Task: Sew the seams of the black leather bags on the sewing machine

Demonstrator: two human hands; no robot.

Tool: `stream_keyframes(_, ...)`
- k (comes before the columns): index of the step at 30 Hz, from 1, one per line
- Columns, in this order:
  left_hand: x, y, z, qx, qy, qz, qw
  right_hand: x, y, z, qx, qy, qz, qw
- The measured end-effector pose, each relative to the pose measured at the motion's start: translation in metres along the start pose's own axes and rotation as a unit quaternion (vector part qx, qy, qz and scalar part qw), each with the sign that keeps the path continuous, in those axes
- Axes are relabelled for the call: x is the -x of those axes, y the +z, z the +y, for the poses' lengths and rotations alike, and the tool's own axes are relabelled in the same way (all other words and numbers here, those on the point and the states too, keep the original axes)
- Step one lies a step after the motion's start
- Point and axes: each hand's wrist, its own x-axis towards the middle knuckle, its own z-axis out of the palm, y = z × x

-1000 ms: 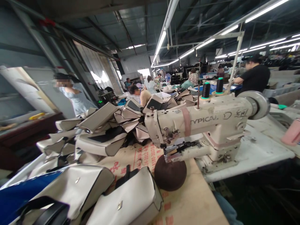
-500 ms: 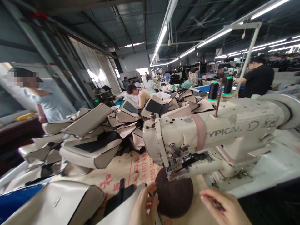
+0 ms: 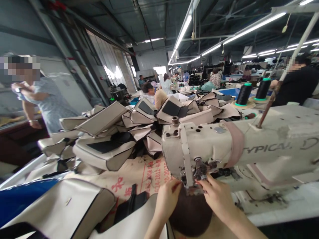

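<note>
Both of my hands are raised to the needle end of a cream sewing machine (image 3: 204, 137). My left hand (image 3: 166, 199) sits just left of the presser foot area, its fingers pinched together. On the other side, my right hand (image 3: 218, 196) reaches in with thumb and finger closed at the metal parts beside the needle bar. Whatever either hand pinches is too small or hidden to make out. Below the needle end lies a dark brown round pad (image 3: 190, 215), partly covered by my hands. A cream bag piece (image 3: 134, 222) with dark edging lies by my left forearm.
Another cream bag piece (image 3: 74, 202) lies front left, near a blue surface (image 3: 27, 197). A heap of cream and black bag pieces (image 3: 104, 149) fills the back left. Black thread cones (image 3: 244, 94) stand behind the machine. A person (image 3: 52, 96) stands at the far left; others work behind.
Both hands have moved up and inward to the needle area from in front of the machine. My view has shifted, so the machine appears larger and further right. The person at left has changed arm position.
</note>
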Motion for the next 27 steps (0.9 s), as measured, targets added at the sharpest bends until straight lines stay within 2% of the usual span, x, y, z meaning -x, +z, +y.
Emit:
stream_keyframes(4,0.009,-0.002,-0.002,0.015,-0.005,0.004,1.0,-0.004,0.0,-0.002,0.02,0.026,-0.001,0.999)
stream_keyframes(11,0.026,-0.016,-0.01,0.033,-0.011,0.011,0.999,-0.004,0.001,0.003,-0.043,-0.01,-0.014,0.999)
stream_keyframes(14,0.04,-0.023,-0.013,0.049,-0.018,0.023,0.998,-0.001,-0.001,0.001,-0.008,-0.003,-0.023,1.0)
stream_keyframes(16,0.051,-0.034,-0.02,0.037,-0.027,0.027,0.999,0.0,-0.003,-0.001,0.015,0.006,-0.025,1.0)
stream_keyframes(19,0.066,-0.064,-0.047,-0.046,-0.072,0.031,0.996,0.003,-0.01,-0.004,0.012,0.02,-0.017,1.0)
stream_keyframes(22,0.079,-0.097,-0.089,-0.119,-0.137,0.036,0.983,0.02,-0.021,-0.008,-0.07,0.022,-0.003,0.997)
stream_keyframes(25,0.087,-0.116,-0.125,-0.142,-0.179,0.012,0.973,0.064,-0.027,-0.016,-0.152,0.028,-0.04,0.987)
stream_keyframes(27,0.087,-0.12,-0.135,-0.137,-0.183,-0.025,0.973,0.105,-0.022,-0.022,-0.162,0.042,-0.109,0.98)
